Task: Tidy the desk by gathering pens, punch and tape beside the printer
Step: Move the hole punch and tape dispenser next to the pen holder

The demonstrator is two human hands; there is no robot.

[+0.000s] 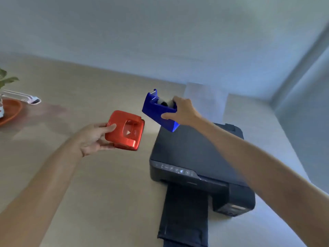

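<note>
Sitting at the far left edge of the frame, an orange round plate (pixel 10 109) and some white plastic items (pixel 21 98) lay well apart from the work, under green plant leaves (pixel 5 78). Left of centre, the left hand (pixel 92 139) pinched a glossy red plastic hole punch (pixel 125 130), thumb on top and fingers beneath, holding it clear above the pale beige desk top (pixel 89 175). Just right of it, at centre frame, the right hand (pixel 181 111) clamped the back end of a blue plastic tape dispenser (pixel 158 111) with its white roll, tilted and raised over the far corner of the dark grey inkjet printer (pixel 194 154). No pens could be made out.

To do the step well, both items would likely need lowering onto the bare desk just left of the printer, set flat and side by side, the dispenser levelled first. Open room lay broad on that side; the printer's extended tray at lower centre and its near left edge looked the things to avoid knocking.
</note>
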